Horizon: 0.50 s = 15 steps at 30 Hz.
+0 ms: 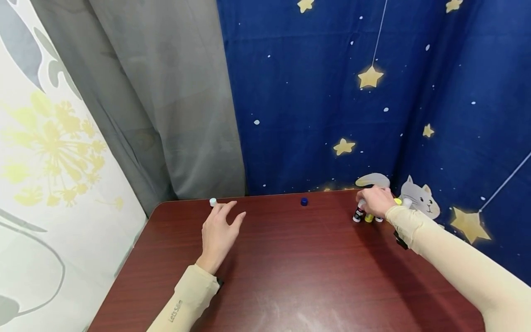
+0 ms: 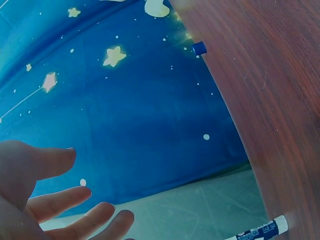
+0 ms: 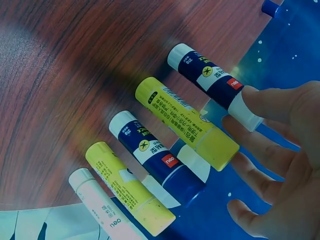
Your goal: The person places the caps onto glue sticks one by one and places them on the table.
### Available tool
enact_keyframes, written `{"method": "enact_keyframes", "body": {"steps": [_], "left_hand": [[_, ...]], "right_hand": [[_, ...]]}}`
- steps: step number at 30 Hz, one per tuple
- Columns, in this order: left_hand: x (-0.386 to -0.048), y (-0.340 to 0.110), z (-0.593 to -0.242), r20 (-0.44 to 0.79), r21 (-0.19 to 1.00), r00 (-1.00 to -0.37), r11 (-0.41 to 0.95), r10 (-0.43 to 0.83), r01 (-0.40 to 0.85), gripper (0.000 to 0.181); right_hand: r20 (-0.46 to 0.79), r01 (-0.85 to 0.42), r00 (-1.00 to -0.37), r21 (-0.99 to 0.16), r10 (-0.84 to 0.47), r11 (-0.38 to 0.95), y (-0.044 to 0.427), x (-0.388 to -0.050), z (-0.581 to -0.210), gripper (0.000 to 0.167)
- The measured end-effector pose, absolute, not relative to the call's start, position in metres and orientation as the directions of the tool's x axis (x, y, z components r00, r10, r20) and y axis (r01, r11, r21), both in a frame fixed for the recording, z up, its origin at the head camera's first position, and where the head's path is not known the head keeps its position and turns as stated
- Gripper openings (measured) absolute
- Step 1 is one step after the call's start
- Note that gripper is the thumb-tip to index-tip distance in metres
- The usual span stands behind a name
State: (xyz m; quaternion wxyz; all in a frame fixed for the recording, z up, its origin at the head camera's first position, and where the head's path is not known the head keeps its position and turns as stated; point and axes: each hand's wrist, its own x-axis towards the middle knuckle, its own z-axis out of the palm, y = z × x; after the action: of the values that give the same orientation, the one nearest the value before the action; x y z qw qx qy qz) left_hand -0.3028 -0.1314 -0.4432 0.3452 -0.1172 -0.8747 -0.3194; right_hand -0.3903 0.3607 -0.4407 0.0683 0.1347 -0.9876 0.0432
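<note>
My right hand (image 1: 376, 201) is at the table's back right. In the right wrist view, its thumb and forefinger pinch the white upper end of a navy glue stick (image 3: 210, 75). This one stands at the end of a row, beside a yellow glue stick (image 3: 180, 120), another navy one with a blue cap (image 3: 155, 152), a second yellow one (image 3: 125, 185) and a white one (image 3: 102, 205). My left hand (image 1: 217, 235) hovers over the left side with fingers spread, holding nothing. Just beyond its fingertips stands a navy-and-white glue stick (image 2: 262, 232), its white top (image 1: 213, 202) showing in the head view.
A small blue cap (image 1: 304, 201) lies near the back edge of the dark red wooden table (image 1: 290, 263). Behind the table hang a blue star-patterned curtain (image 1: 298, 101) and a grey curtain (image 1: 186, 101). A white patterned curtain (image 1: 54, 240) borders the left side.
</note>
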Motion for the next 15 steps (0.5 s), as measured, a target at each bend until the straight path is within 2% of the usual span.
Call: {"method": "enact_keyframes", "body": {"steps": [9, 15], "left_hand": [[-0.3017, -0.131, -0.4421, 0.675, 0.483, -0.737, 0.77, -0.024, 0.417, 0.041], [-0.3026, -0.1307, -0.4409, 0.68, 0.473, -0.733, 0.773, -0.016, 0.422, 0.041]], "right_hand": [[0.146, -0.258, -0.959, -0.095, -0.243, 0.961, 0.358, -0.3875, -0.444, 0.022], [0.166, -0.263, -0.954, -0.074, -0.248, 0.962, 0.3564, -0.3871, -0.4457, 0.025]]}}
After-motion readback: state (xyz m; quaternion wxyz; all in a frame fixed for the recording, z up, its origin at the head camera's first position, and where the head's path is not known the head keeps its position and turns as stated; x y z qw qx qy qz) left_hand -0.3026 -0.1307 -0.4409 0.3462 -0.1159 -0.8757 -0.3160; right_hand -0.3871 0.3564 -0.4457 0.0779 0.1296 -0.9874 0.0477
